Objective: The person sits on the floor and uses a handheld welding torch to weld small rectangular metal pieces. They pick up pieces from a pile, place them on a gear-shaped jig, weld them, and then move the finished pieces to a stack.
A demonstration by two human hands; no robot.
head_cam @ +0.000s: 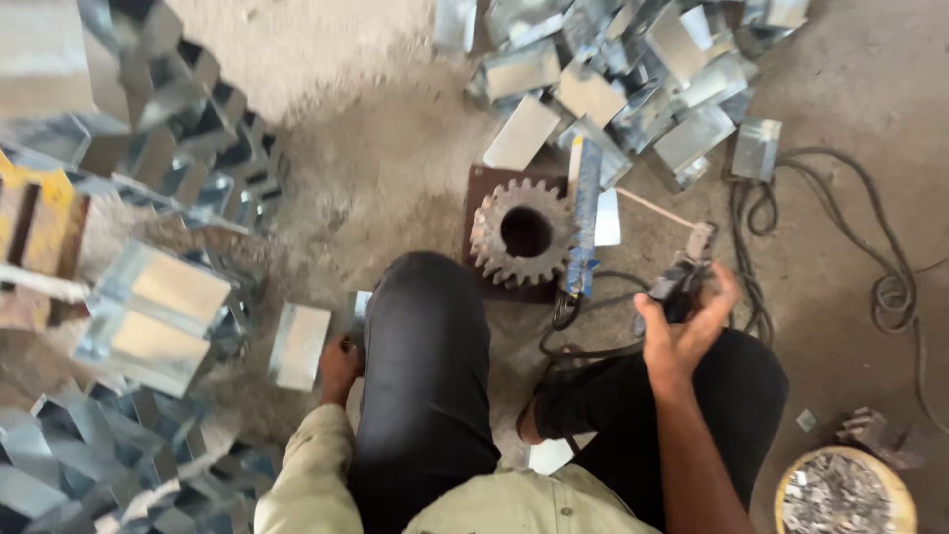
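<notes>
From the head camera, you are crouched on the dusty concrete floor [395, 129] with both knees up. Your right hand [682, 331] is raised just right of your right knee, its fingers wrapped tight around the dark welding electrode holder [682, 277], whose thin rod [657, 210] slants away to the far left toward the rusty toothed steel gear [522, 233]. That gear lies flat on a dark brown plate [481, 183] straight ahead of your knees, and a narrow blue-grey metal strip [585, 213] stands along its right edge.

Your left hand [338, 364] reaches down at the left of your left knee, closed on a small folded piece of shiny galvanised sheet metal [358, 311]; the knee hides most of it, so its shape cannot be told. A similar bent silver piece [300, 344] lies just to its left.

You seem to be between joints: holder ready, a piece being taken up. The next move would call for seating that piece squarely by the gear before the rod comes near.

The pieces look thin, bright and sharp-edged. More are heaped far right [633, 69] and stacked at the left [148, 307]. Black cables [880, 287] loop at the right, and a round yellow-rimmed tub of metal scraps [845, 492] sits near right.
</notes>
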